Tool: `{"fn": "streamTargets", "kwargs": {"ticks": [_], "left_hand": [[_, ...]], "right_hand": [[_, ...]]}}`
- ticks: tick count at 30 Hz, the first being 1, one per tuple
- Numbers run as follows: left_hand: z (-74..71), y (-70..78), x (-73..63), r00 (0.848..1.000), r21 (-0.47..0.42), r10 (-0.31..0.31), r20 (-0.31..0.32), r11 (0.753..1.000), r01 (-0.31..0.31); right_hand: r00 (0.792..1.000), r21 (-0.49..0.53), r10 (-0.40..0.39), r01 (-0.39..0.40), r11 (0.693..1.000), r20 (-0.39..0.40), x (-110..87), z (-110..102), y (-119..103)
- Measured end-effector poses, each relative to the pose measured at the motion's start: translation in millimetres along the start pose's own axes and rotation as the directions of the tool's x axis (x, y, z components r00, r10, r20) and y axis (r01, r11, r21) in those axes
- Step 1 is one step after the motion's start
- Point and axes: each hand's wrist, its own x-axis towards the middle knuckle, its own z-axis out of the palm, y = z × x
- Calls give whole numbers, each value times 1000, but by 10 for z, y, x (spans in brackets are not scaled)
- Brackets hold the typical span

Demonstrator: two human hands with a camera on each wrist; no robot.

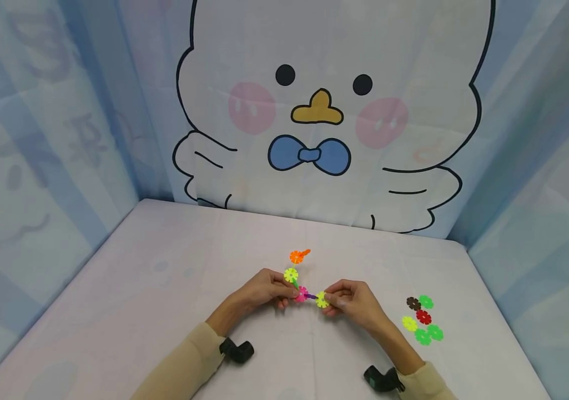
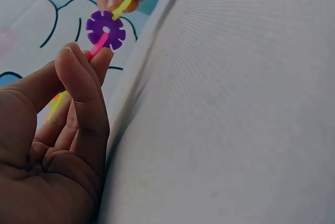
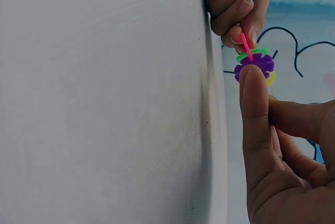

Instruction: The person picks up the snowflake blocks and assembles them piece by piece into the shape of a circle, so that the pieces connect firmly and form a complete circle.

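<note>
Between the hands runs a chain of notched plastic snowflake discs. My left hand (image 1: 267, 290) pinches the pink disc (image 1: 302, 294), while my right hand (image 1: 355, 303) pinches the yellow disc (image 1: 321, 300) at the chain's right end. A purple disc (image 2: 105, 29) stands between these two, slotted edge to edge, plainest in the left wrist view. From the pink disc the chain climbs through a green disc (image 1: 295, 283) and another yellow disc (image 1: 291, 275) to orange discs (image 1: 296, 256) at the far end. In the right wrist view, the thumb and finger hide the right-hand yellow disc.
To the right on the table (image 1: 174, 278) lies a group of loose discs: a brown disc (image 1: 413, 303), a red disc (image 1: 423, 317), a yellow disc (image 1: 409, 324) and several green discs (image 1: 422, 336). Printed cloth (image 1: 324, 194) hangs behind the table and along its sides.
</note>
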Motion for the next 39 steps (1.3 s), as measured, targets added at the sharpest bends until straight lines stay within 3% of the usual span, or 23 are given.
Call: {"fn": "streamTargets", "kwargs": {"ticks": [19, 28, 33, 39], "left_hand": [[12, 3, 12, 1000, 39, 8, 5, 999, -8], [8, 3, 9, 999, 50, 31, 34, 998, -33], [6, -1, 2, 999, 23, 35, 37, 999, -36], [-20, -4, -4, 997, -49, 48, 57, 998, -45]], "right_hand": [[1000, -4, 26, -26, 1000, -4, -2, 36, -7], [998, -110, 55, -50, 993, 39, -7, 8, -12], [1000, -186, 21, -17, 982, 21, 6, 1, -53], [1000, -129, 8, -8, 992, 5, 30, 7, -127]]}}
